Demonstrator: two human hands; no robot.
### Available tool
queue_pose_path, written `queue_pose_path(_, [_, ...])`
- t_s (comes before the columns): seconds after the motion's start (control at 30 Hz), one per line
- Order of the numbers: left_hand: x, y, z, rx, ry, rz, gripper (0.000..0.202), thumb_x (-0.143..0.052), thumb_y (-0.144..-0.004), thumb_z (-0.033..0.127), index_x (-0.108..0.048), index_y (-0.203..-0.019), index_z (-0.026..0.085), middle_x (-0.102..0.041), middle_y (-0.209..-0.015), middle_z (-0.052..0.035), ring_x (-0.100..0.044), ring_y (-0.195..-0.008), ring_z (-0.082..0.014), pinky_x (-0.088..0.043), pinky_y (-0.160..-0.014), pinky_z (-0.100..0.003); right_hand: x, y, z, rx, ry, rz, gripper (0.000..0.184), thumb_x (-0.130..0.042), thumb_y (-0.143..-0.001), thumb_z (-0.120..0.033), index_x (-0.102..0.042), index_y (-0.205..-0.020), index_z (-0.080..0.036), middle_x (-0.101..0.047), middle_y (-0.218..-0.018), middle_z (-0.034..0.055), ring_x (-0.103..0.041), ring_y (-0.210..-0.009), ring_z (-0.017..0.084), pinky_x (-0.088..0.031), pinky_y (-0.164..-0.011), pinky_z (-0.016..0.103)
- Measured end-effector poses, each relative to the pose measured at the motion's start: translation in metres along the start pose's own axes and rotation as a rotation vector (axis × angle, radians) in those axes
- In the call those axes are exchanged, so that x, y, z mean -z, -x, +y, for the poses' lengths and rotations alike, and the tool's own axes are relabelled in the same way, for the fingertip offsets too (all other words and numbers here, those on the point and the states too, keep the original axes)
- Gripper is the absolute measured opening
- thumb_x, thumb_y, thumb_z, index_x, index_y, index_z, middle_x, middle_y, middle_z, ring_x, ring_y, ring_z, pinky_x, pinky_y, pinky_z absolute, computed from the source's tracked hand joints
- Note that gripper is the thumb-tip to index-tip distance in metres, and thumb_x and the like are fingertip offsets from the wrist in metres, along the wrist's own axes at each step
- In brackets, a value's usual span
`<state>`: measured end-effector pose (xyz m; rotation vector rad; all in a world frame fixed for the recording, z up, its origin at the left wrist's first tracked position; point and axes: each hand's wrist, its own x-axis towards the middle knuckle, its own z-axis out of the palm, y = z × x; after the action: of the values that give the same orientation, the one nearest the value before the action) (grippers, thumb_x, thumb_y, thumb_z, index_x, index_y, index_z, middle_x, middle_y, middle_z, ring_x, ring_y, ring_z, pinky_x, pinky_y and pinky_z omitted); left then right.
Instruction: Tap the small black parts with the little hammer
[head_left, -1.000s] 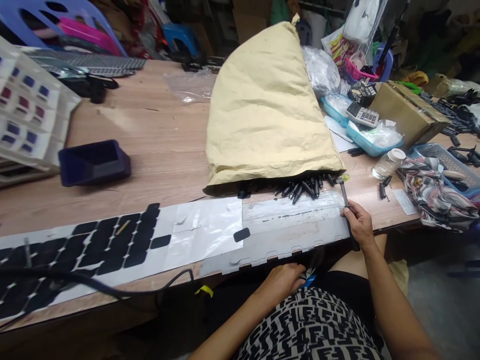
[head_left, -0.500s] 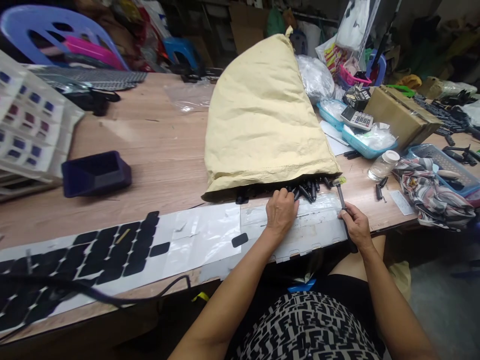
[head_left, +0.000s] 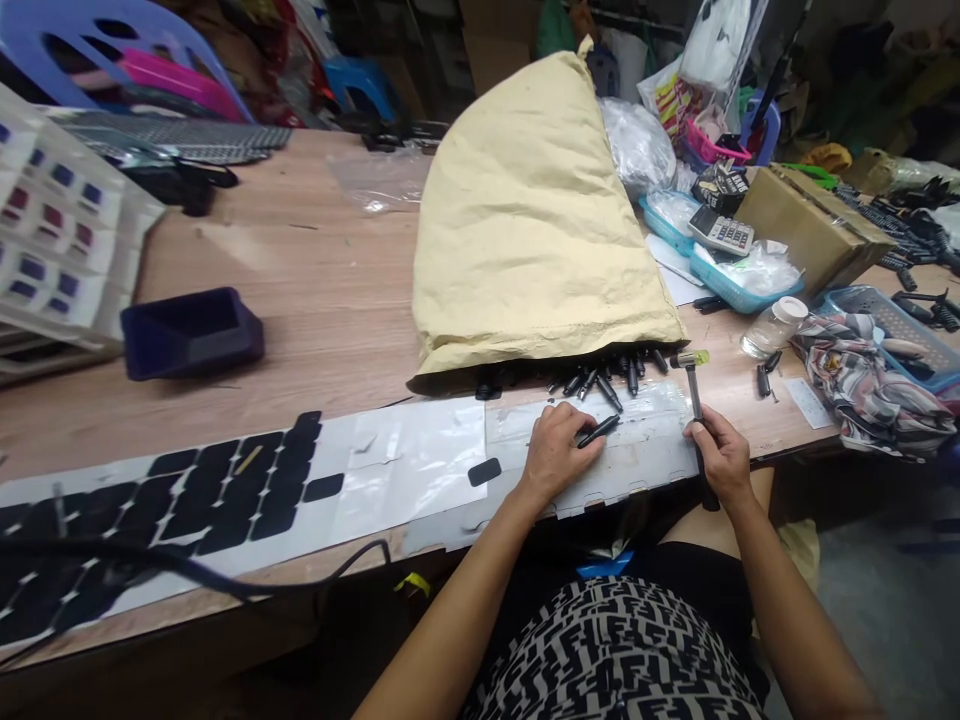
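My left hand (head_left: 553, 452) rests on a clear plastic sheet (head_left: 637, 440) at the table's near edge, its fingers pinching a short black rod-like part (head_left: 598, 430). Just beyond it, several more black parts (head_left: 611, 375) spill from the open mouth of a big tan paper sack (head_left: 532, 220). My right hand (head_left: 718, 455) is closed round the dark handle of a small hammer (head_left: 695, 400), whose head lies at the sack's right corner.
A long white strip with black pads (head_left: 225, 490) runs along the near edge to the left, with a black cable (head_left: 225, 580) over it. A dark blue tray (head_left: 191, 330) sits on the wooden table (head_left: 322, 290). Baskets, a calculator (head_left: 721, 235), a cardboard box (head_left: 814, 225) and a jar (head_left: 772, 325) crowd the right.
My left hand came up from my lap to the parts at the sack's mouth, took one and drew it back onto the plastic sheet. The right hand kept hold of the hammer.
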<state>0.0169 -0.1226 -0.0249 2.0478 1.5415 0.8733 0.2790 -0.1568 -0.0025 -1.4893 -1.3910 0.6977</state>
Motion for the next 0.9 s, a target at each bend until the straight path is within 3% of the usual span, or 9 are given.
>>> queue_pose_path(0.13, [-0.002,-0.001,-0.005,-0.012,0.054,0.000,0.016,-0.070,-0.084,0.028,-0.075,-0.098,0.023,-0.064,-0.087,-0.0030,-0.053,-0.088,-0.0212,-0.043,-0.082,-0.036,-0.003,0.025,-0.018,0.057,0.054,-0.142,0.038,-0.060,-0.093,-0.037,-0.068,-0.126,-0.020,-0.075,-0.093,0.0049,-0.071,-0.088,0.023,-0.057,-0.089,0.039])
queue_pose_path(0.27, [-0.001,-0.001,-0.007,0.009,0.062,-0.019,0.017,-0.071,-0.084,0.028,-0.076,-0.100,0.023,-0.066,-0.086,-0.0026,-0.054,-0.089,-0.0215,-0.042,-0.081,-0.036,-0.010,0.041,-0.030,0.109,0.121,-0.281,0.038,-0.063,-0.091,-0.034,-0.070,-0.126,-0.021,-0.074,-0.117,0.0083,-0.070,-0.107,0.028,-0.056,-0.099,0.043])
queue_pose_path(0.4, [0.000,-0.002,-0.006,0.019,0.068,-0.024,0.017,-0.073,-0.083,0.027,-0.076,-0.099,0.023,-0.066,-0.086,-0.0021,-0.054,-0.090,-0.0214,-0.042,-0.081,-0.036,-0.014,0.046,-0.038,0.159,0.165,-0.282,0.038,-0.061,-0.092,-0.031,-0.070,-0.127,-0.021,-0.072,-0.123,0.0089,-0.069,-0.113,0.028,-0.055,-0.102,0.044])
queue_pose_path(0.7, [0.000,-0.003,-0.002,0.050,0.055,-0.026,0.016,-0.072,-0.083,0.028,-0.075,-0.098,0.025,-0.066,-0.088,-0.0020,-0.055,-0.092,-0.0219,-0.043,-0.083,-0.037,-0.019,0.048,-0.044,0.110,0.186,-0.303,0.037,-0.060,-0.092,-0.034,-0.071,-0.125,-0.022,-0.073,-0.121,0.0079,-0.069,-0.112,0.029,-0.056,-0.100,0.044])
queue_pose_path(0.9, [0.000,-0.002,-0.001,0.067,0.054,-0.028,0.014,-0.073,-0.082,0.027,-0.076,-0.096,0.025,-0.066,-0.087,-0.0015,-0.054,-0.091,-0.0220,-0.043,-0.083,-0.036,-0.024,0.051,-0.045,0.098,0.170,-0.383,0.036,-0.062,-0.091,-0.034,-0.072,-0.124,-0.023,-0.074,-0.119,0.0070,-0.070,-0.110,0.028,-0.056,-0.100,0.044])
